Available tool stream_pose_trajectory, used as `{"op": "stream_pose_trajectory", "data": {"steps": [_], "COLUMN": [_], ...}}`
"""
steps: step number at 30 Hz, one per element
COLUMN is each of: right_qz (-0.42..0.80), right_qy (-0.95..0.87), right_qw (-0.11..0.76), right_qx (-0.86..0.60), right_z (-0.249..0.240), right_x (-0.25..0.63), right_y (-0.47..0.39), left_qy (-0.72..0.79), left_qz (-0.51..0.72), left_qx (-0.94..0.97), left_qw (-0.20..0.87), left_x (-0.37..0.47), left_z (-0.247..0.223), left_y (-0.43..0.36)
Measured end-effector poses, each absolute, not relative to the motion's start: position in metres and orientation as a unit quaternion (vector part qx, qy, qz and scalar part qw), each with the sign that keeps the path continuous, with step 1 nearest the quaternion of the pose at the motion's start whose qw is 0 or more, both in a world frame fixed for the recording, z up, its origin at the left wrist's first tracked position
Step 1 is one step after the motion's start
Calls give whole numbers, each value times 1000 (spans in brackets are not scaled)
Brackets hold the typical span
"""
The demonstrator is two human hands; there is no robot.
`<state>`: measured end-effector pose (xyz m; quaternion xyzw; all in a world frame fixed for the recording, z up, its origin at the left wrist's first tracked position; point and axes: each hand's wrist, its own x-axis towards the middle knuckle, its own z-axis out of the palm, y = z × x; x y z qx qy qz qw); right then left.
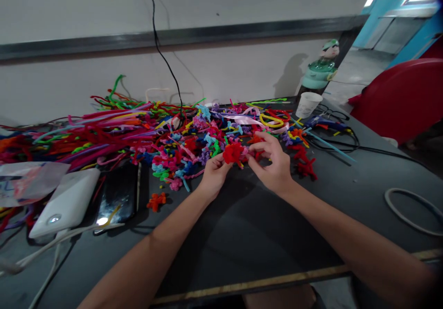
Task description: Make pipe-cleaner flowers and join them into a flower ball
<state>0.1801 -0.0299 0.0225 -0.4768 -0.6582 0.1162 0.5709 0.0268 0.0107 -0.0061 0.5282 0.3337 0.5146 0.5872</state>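
Between my two hands is a red fuzzy pipe-cleaner flower (233, 153), held a little above the dark table. My left hand (215, 173) pinches it from the left, thumb and fingers closed on its edge. On the other side my right hand (272, 163) has thumb and fingertips curled close to a small pink piece (245, 150) beside the flower; whether it grips that piece is hard to make out. Behind both hands spreads a heap of coloured pipe-cleaner pieces (183, 154). A small orange pipe-cleaner piece (157, 201) lies left of my left forearm.
Long pipe cleaners (104, 124) pile up at the back left. Nearer stand out a white power bank (65, 203), a black phone (119, 198) and cables. At the right are a paper cup (308, 104), a green bottle (320, 67), pliers (327, 123), glasses (334, 111) and a red chair (404, 97).
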Motion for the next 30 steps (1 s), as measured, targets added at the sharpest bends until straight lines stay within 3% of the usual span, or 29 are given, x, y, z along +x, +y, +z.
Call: {"op": "stream_pose_trajectory", "data": {"steps": [8,14,20,25,30], "right_qz": [228,359,302,212,312], "right_qy": [-587,-543,-626,-700,-645], "right_qw": [626,617,576,551,572], "right_qx": [-460,-442,-429,-402,-398], "right_z": [22,14,17,24,20], "right_x": [177,176,188,197,192], "right_y": [-28,-20,-17,-18,-12], "left_qy": [326,291,240,200,208], "left_qz": [464,458,458,466,491], "left_qx": [607,800,854,862,845], "left_qw": [556,256,60,11,39], "left_x": [25,15,11,8,10], "left_z": [1,11,15,8,10], "left_y": [3,5,1,1,-1]}}
